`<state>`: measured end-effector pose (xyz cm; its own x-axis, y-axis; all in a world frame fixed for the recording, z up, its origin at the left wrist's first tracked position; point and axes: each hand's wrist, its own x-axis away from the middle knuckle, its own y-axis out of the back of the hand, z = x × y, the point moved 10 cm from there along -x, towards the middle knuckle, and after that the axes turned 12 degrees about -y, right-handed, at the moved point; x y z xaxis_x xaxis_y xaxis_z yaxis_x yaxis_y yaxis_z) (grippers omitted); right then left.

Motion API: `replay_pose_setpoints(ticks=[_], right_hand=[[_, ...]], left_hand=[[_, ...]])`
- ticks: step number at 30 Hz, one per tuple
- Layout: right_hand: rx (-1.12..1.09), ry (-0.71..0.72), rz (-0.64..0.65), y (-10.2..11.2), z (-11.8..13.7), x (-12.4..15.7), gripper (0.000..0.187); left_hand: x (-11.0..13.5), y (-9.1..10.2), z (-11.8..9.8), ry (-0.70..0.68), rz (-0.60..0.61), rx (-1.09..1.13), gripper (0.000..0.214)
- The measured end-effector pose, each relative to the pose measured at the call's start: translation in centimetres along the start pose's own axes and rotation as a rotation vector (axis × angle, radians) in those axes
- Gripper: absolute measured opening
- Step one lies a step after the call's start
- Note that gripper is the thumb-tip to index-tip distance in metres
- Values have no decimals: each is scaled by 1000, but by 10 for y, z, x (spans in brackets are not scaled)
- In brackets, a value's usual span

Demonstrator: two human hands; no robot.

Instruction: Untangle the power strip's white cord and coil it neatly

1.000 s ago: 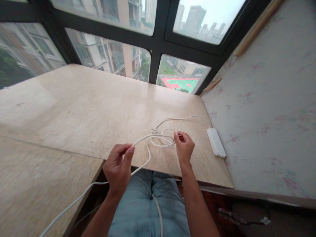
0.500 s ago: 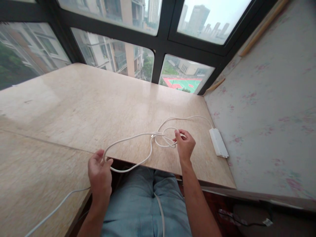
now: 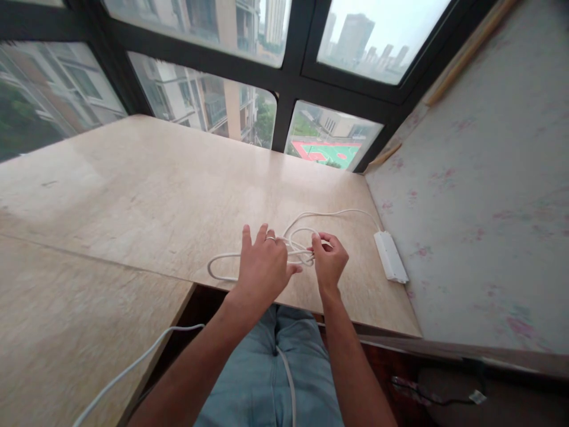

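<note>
The left hand point(image 3: 263, 258) is spread palm down at the near part of the tabletop point(image 3: 155, 196), its fingers fanned apart and its thumb stretched out toward the other hand; a ring point(image 3: 269, 238) circles one finger. The white cable point(image 3: 222, 256) passes beneath this hand, and whether the palm side has any hold on it is hidden. The right hand point(image 3: 329, 258), just beside it, is mostly closed, with thumb and index finger pinching the gathered loops of the cable while the other fingers curl in.

The cable lies near the front edge of the tabletop, directly ahead of the person. A long, narrow bend of it sticks out to the left of the left hand, and several smaller loops cross one another in the space between the two hands.

A white cord point(image 3: 342, 211) curves from near those loops across to a white power strip point(image 3: 390, 256), which lies along the foot of the flowered wall point(image 3: 466, 178), to the right of the right hand and apart from it. At lower left, another stretch of white cord point(image 3: 133, 362) trails over the tabletop's edge. Below the edge show the person's blue trousers point(image 3: 253, 385) with a pale drawstring point(image 3: 288, 373). Beyond the far edge stands a dark window frame point(image 3: 284, 89), and through its glass a red and green sports court point(image 3: 326, 152) is visible.
</note>
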<state>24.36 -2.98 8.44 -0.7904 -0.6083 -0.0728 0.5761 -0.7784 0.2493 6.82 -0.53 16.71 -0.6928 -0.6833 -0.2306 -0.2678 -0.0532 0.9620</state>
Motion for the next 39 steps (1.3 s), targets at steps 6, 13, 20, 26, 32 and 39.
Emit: replay_pose_setpoints(ticks=[6,13,20,26,32,39], right_hand=[[-30,12,24,-5,7,5,25],[-46,7,-5,1,2,4,25],[-175,-100,-21,5,-7,5,23],[-328,-147,-42,6,-10,7,24],[-472,-210,-52,-1,-15,13,29],[-631,-309,-62,-4,-29,12,33]], left_hand=[[-14,-11,-21,-22,111,82,33],[-10,-38,-19,-21,229,96,28],[-11,-50,-19,34,205,159,52],[-4,-59,-7,232,151,195,54],[-1,-70,-1,381,66,387,40],[-2,-85,-2,390,85,507,48]])
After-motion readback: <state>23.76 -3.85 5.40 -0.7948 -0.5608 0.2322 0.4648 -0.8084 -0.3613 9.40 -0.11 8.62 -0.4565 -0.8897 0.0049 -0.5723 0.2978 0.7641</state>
